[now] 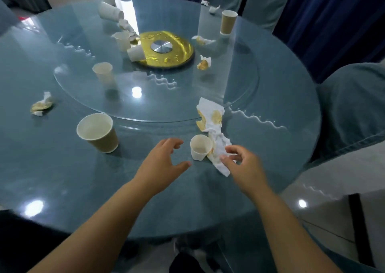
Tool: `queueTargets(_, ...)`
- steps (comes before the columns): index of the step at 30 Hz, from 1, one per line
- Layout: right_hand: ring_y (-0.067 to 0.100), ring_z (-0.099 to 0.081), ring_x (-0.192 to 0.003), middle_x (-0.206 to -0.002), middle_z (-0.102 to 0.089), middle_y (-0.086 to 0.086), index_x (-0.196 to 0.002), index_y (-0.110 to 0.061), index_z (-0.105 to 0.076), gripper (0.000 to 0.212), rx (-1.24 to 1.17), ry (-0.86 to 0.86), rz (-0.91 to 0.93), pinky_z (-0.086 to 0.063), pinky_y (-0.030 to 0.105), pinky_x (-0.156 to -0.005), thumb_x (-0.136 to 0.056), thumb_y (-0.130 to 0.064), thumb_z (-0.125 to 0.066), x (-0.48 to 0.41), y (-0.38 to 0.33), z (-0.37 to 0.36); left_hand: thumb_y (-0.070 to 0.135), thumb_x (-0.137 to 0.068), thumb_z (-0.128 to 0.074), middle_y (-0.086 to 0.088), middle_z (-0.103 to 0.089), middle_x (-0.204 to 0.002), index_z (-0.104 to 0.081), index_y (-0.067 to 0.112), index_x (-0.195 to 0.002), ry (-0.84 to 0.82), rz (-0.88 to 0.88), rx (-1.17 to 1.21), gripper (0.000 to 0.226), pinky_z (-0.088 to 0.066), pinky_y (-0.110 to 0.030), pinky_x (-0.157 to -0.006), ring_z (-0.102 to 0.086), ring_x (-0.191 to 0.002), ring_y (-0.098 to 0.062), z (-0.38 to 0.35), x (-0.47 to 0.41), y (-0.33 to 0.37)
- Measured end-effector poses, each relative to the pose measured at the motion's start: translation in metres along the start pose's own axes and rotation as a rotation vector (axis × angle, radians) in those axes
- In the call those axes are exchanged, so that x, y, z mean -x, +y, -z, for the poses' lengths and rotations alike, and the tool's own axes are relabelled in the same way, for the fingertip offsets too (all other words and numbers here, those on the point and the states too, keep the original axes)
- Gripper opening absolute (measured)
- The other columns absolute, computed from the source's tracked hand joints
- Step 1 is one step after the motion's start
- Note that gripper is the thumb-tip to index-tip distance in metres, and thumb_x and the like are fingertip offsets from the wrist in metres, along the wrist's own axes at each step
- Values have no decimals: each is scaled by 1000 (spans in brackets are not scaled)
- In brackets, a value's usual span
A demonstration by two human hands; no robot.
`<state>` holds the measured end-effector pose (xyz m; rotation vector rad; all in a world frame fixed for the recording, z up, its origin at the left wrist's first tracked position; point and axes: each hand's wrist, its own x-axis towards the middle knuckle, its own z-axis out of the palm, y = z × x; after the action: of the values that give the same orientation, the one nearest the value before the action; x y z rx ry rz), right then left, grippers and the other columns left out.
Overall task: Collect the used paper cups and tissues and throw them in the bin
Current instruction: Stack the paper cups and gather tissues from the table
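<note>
The small white cup [201,147] stands upright near the front edge of the table [62,179], right between your hands. Touching its right side is the long stained tissue [214,126], which trails from the rim of the glass turntable [177,97] down towards you. Your right hand [243,164] is on the near end of that tissue: thumb and forefinger curl round the crumpled paper and pinch it, though the hand is slightly blurred. Your left hand [164,160] hovers just left of the small cup, not touching it, with fingers and thumb spread in a loose curve and grasping nothing.

Further left, a large brown cup [98,133] stands on the table. Beyond it, near the left edge, lies a crumpled tissue [41,104] with yellowish stains.

On the turntable, a pale cup [102,70] stands left of the gold centre disc [166,49]. Another white cup [123,40] stands upright at the disc's far left, and a tipped cup [135,53] lies on its side against the disc. Farther back a larger white cup [110,12] also lies on its side. Right of the disc are two stained tissue wads [204,62], one behind the other, and a tall brown cup [228,22] stands near the far right. A chair in a grey-blue cover [354,106] sits at the table's right.
</note>
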<state>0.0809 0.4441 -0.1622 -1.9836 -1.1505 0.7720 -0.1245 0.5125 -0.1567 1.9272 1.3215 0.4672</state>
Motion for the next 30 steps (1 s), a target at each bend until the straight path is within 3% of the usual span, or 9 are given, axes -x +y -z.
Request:
queueTargets(4,8,-59,-100,-113,-63,-6,-110,-22,-63,24,43,-73,-20,-50,31,-86,-87,-26,-67,-38,15,11,37,-72,-80,8,-29,-145,-26,30,-146,-101,35,7,91,-33,-27,-103,-35,-131,-13,-37,-40,1)
queueTargets(7,7,-58,-98,-112,-63,-6,-112,-20,-63,25,79,-96,-21,-45,20,-76,-87,-24,-67,-60,19,17,34,-68,-84,12,-10,-152,-9,30,-151,-171,56,-48,112,-25,-31,-110,-18,-139,-17,-58,-65,-6)
queueTargets(9,7,-58,-97,-111,-63,-5,-111,-19,-64,24,86,-105,-17,-43,15,-73,-87,-23,-67,-71,21,19,32,-69,-83,12,-7,-154,-6,29,-151,-212,91,-52,113,-25,-32,-111,-16,-139,-18,-69,-76,-11)
queueTargets(14,6,-59,-99,-111,-63,-7,-109,-21,-63,23,112,-145,-12,-45,18,-75,-87,-24,-67,-85,21,18,28,-79,-73,2,-35,-145,-26,22,-147,-141,147,-23,83,-38,-31,-100,-41,-129,-19,-80,-88,-11)
queueTargets(18,7,-57,-107,-118,-59,-9,-117,-26,-59,35,79,-256,-6,-50,31,-89,-84,-20,-70,-90,9,9,28,-77,-73,3,-43,-135,-36,21,-139,-8,129,99,73,-31,-16,-89,-45,-120,-13,-63,-87,-4)
queueTargets(20,5,-51,-116,-128,-53,-13,-129,-28,-51,54,69,-376,32,-47,31,-96,-81,-18,-73,-91,0,3,30,-76,-76,4,-44,-133,-37,22,-139,35,103,149,74,-34,-16,-90,-46,-118,-10,-47,-85,1)
queueTargets(24,-2,-41,-126,-140,-39,-22,-144,-38,-31,85,88,-512,159,-41,24,-100,-75,-22,-77,-95,-24,-13,41,-69,-80,10,-48,-134,-37,27,-142,33,68,144,86,-45,-32,-97,-50,-115,-10,-6,-82,4)
queueTargets(30,-4,-51,-114,-129,-51,-21,-142,-31,-37,78,67,-449,348,-45,17,-93,-76,-40,-77,-101,-83,-47,46,-73,-75,8,-45,-143,-25,25,-149,8,40,87,94,-40,-22,-97,-48,-123,-10,54,-82,-2)
